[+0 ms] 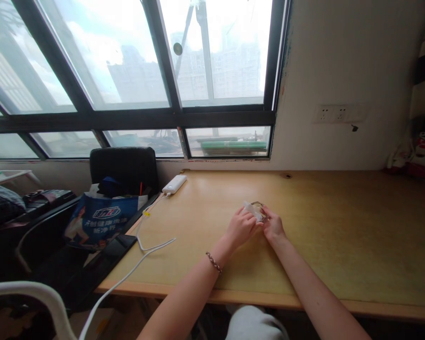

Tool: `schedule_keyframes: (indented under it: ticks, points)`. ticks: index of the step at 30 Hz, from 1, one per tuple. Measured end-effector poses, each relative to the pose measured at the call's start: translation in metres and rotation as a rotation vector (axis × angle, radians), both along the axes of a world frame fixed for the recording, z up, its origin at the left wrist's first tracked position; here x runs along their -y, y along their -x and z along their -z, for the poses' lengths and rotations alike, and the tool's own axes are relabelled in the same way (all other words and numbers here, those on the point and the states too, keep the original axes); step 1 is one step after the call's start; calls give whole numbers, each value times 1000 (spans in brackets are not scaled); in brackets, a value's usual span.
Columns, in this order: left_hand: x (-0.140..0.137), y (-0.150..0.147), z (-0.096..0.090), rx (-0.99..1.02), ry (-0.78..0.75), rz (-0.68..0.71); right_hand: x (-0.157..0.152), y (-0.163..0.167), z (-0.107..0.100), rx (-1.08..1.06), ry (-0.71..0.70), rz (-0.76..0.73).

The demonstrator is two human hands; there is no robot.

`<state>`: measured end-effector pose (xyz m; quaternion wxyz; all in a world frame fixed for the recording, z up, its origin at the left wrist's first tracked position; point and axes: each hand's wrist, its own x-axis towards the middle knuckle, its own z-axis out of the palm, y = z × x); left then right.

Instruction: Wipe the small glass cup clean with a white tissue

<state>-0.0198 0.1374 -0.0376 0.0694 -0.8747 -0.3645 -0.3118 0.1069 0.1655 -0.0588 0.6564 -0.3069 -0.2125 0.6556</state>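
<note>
Over the table, my left hand (241, 226) is closed on a crumpled white tissue (253, 211), pressing it against a small object with a thin angular rim (258, 203). My right hand (274, 225) grips that object by its right side, fingers wrapped round its edge. The object looks clear or pale, and the tissue and fingers hide much of it, so I cannot make out its kind. A chain bracelet (213, 262) circles my left wrist.
The wooden table (340, 236) bears a white power bank (174, 184) at its left back corner. Its white cable (147, 252) trails over the left edge. Left of the table, a blue bag (99, 219) sits on a black chair (123, 165). Windows and a wall socket (333, 114) lie behind.
</note>
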Motion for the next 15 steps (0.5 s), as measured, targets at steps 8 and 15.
schedule_keyframes:
  ticks: [8, 15]
  points:
    - [3, 7, -7, 347, 87, 9, 1, -10, -10, -160, 160, 25]
    - [-9, -2, 16, 932, 631, 64, 1, -11, -8, -84, 153, -7]
